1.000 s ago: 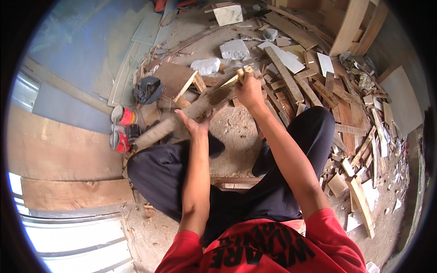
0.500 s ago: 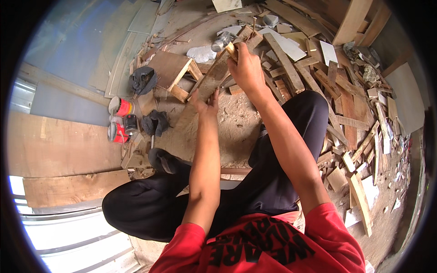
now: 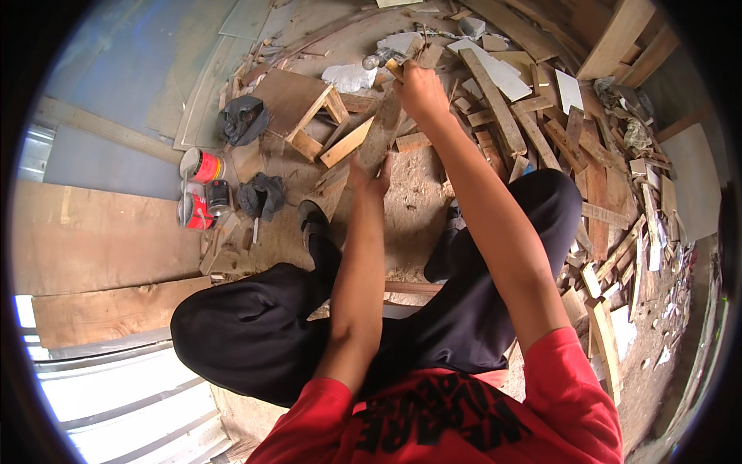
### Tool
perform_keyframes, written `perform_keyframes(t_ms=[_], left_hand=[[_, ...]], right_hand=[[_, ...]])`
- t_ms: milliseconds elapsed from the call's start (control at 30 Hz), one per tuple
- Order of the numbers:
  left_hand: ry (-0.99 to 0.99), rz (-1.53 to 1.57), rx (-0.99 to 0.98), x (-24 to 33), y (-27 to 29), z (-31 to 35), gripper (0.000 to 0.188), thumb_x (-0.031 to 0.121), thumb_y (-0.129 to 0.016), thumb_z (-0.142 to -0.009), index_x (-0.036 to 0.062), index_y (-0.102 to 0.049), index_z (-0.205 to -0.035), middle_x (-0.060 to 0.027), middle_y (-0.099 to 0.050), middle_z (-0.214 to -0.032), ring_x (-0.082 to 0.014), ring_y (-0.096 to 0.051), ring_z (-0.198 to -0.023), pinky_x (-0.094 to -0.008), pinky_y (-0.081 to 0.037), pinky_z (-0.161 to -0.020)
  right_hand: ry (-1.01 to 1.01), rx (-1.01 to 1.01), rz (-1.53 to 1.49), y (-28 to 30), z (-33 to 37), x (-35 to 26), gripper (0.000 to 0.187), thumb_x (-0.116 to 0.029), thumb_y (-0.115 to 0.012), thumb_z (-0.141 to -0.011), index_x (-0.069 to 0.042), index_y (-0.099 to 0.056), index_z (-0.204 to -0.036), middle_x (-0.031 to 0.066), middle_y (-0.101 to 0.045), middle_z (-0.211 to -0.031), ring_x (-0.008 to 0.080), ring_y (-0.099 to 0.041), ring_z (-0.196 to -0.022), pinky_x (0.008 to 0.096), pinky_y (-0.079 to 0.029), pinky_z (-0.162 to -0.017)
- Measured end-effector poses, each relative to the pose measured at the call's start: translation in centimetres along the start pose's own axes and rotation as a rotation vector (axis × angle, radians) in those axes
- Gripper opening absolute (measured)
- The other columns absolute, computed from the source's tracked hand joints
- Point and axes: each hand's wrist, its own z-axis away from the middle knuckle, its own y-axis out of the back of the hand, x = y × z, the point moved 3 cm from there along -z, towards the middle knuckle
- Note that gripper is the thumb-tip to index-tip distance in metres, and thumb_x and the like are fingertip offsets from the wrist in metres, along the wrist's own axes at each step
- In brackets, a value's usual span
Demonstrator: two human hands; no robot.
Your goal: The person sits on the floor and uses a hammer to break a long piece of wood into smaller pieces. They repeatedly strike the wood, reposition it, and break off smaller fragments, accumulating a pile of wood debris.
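My right hand point(image 3: 423, 94) is closed around the light wooden handle of a hammer point(image 3: 394, 68), whose blurred grey metal head lies just beyond the fist. Below it, my left hand point(image 3: 369, 179) grips the near part of a long weathered wooden plank point(image 3: 379, 133), thumb on one edge and fingers on the other. The plank slants away from me, and its far end is partly hidden behind my right hand. A thin nail point(image 3: 424, 35) stands upright near that far end. Beside the plank, on its left, sits a box-like wooden piece point(image 3: 291, 102) with an open frame.
Scrap wood point(image 3: 591, 185) is heaped along the right. Paint cans point(image 3: 202, 167) and black plastic bags point(image 3: 243, 120) stand at the left, near leaning plywood sheets point(image 3: 108, 240). A white plastic bag point(image 3: 349, 76) lies beyond the box. My shoe point(image 3: 314, 219) rests near the plank.
The view has shifted slightly. My right hand has moved a little farther away with the hammer. My left leg and shoe have shifted forward. My left hand still holds the plank.
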Motion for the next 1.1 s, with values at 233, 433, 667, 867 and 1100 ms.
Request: perform_keyframes(t_ms=[233,433,667,867,1100], left_hand=[[0.641,-0.508,0.164,-3.6,2.9,0.4,0.072,0.05,-0.073,-0.083,0.0033,-0.047,-0.132,-0.0165,-0.061,-0.119,-0.0335,-0.062,-0.109,-0.0454,-0.056,-0.084],[-0.283,-1.528,0.062,-0.7,6.4,-1.1,0.088,0.047,-0.083,-0.07,0.0006,-0.043,-0.133,-0.0237,-0.059,-0.121,-0.0422,-0.059,-0.111,-0.0474,-0.05,-0.09],[0.059,-1.524,0.126,-5.0,9.3,-3.7,0.077,0.042,-0.081,-0.072,0.0019,-0.047,-0.129,-0.0195,-0.056,-0.129,-0.0369,-0.054,-0.12,-0.0504,-0.043,-0.097],[0.064,-1.612,0.014,-6.0,5.5,-3.2,0.075,0.04,-0.081,-0.074,0.0043,-0.047,-0.13,-0.0189,-0.057,-0.123,-0.0358,-0.055,-0.116,-0.0513,-0.043,-0.095],[0.097,-1.523,0.154,-5.5,4.7,-4.3,0.079,0.04,-0.081,-0.075,-0.0015,-0.047,-0.132,-0.0212,-0.055,-0.13,-0.0373,-0.053,-0.121,-0.0513,-0.043,-0.098]], right_hand=[[-0.019,-0.135,0.128,-6.5,-6.5,6.2,0.02,-0.008,-0.055,-0.089,0.006,-0.059,-0.103,0.0296,-0.068,-0.089,0.0436,-0.069,-0.084,0.0486,-0.057,-0.075],[0.104,-0.265,0.153,-12.1,-10.0,7.3,0.02,-0.009,-0.052,-0.091,0.005,-0.06,-0.103,0.0268,-0.07,-0.092,0.0407,-0.07,-0.086,0.0475,-0.058,-0.075],[0.133,-0.608,0.455,-18.1,-12.1,8.8,0.032,-0.011,-0.052,-0.094,-0.003,-0.059,-0.124,0.0177,-0.07,-0.084,0.0317,-0.072,-0.082,0.0439,-0.06,-0.07],[0.352,-0.627,0.445,-13.4,-7.8,19.0,0.021,-0.025,-0.053,-0.098,-0.015,-0.057,-0.115,0.0181,-0.068,-0.078,0.0385,-0.067,-0.065,0.049,-0.055,-0.06],[0.009,-0.562,0.286,-7.8,-2.3,26.3,0.029,-0.032,-0.064,-0.091,-0.004,-0.061,-0.097,0.0189,-0.067,-0.074,0.0393,-0.067,-0.067,0.0468,-0.054,-0.063]])
